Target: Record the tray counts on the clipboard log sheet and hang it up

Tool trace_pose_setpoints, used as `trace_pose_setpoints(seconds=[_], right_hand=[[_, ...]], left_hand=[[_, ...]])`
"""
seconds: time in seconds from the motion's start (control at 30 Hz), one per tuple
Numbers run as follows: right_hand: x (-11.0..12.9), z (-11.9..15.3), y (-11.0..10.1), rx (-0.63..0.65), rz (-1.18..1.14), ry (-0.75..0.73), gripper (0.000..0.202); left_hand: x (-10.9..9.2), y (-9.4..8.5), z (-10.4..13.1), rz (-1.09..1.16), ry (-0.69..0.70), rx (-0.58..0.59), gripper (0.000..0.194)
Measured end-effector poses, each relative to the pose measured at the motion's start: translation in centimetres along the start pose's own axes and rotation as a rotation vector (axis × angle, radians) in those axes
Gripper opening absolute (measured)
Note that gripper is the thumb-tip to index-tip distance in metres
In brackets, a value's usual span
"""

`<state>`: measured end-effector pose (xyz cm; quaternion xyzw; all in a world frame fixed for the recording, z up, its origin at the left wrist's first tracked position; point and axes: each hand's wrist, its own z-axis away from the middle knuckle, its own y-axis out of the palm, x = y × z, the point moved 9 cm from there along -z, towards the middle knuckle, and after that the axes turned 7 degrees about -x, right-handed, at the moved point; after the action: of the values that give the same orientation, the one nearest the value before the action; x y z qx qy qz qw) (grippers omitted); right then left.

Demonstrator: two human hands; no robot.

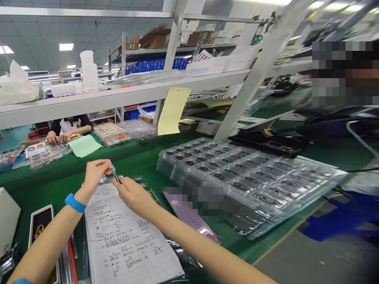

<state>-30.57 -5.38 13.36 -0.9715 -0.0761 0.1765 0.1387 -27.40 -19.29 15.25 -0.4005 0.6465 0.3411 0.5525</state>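
Note:
Both of my hands meet at a pen [114, 172] above the top end of a handwritten sheet of paper [118, 240]. My left hand [97, 170], with a blue band at its wrist, pinches the pen's clear upper end. On the dark barrel, lower down, the fingers of my right hand [134, 194] are closed. Rows of handwriting cover the sheet, which lies on a clipboard-like backing. Right of the sheet rests a purple phone [189, 217], partly blurred out.
Stacked clear plastic trays [237, 173] with dark parts stand at the right. A white box [41, 213] with gold rings lies at the left. Above runs a white shelf beam [118, 100] with a yellow paper [173, 112]. Across the bench another person's hands [59, 138] handle small parts.

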Motion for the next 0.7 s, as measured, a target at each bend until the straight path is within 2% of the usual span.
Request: trace_pose_setpoints(seconds=[0.1, 0.23, 0.27, 0.3, 0.37, 0.4, 0.43, 0.47, 0.53, 0.6, 0.7], right_hand=[[-0.6, -0.1, 0.7, 0.030, -0.064, 0.065, 0.025], [-2.6, -1.1, 1.3, 0.120, -0.223, 0.189, 0.024], [-3.4, -1.3, 1.6, 0.181, -0.298, 0.246, 0.028], [-4.2, -1.1, 2.3, 0.276, -0.396, 0.338, 0.043], [-5.8, 0.7, 4.3, 0.541, -0.639, 0.639, 0.082], [-6.2, 2.1, 5.2, 0.663, -0.745, 0.808, 0.091], [-6.4, 3.5, 6.0, 0.747, -0.813, 0.955, 0.089], [-6.8, 4.8, 6.6, 0.786, -0.830, 1.064, 0.079], [-7.6, 6.8, 7.8, 0.784, -0.771, 1.190, 0.049], [-8.0, 8.5, 9.1, 0.790, -0.677, 1.256, 0.034], [-7.9, 9.8, 10.8, 0.840, -0.562, 1.251, 0.026]], left_hand=[[0.3, 0.3, -0.3, -0.061, 0.005, -0.003, 0.022], [1.2, -0.2, -1.7, -0.210, 0.014, 0.070, 0.036], [1.7, -0.7, -2.3, -0.273, 0.017, 0.087, 0.040], [2.4, -1.5, -2.9, -0.350, 0.016, 0.097, 0.044], [4.3, -3.2, -4.0, -0.546, 0.004, 0.101, 0.043], [5.5, -3.9, -4.4, -0.646, -0.008, 0.111, 0.038], [6.7, -4.4, -4.6, -0.730, -0.016, 0.136, 0.036], [7.8, -4.7, -4.7, -0.800, -0.013, 0.155, 0.036], [9.5, -4.7, -4.7, -0.905, 0.019, 0.182, 0.038], [10.5, -4.2, -4.7, -0.976, 0.063, 0.189, 0.036], [11.3, -3.5, -5.3, -1.029, 0.091, 0.189, 0.026]])
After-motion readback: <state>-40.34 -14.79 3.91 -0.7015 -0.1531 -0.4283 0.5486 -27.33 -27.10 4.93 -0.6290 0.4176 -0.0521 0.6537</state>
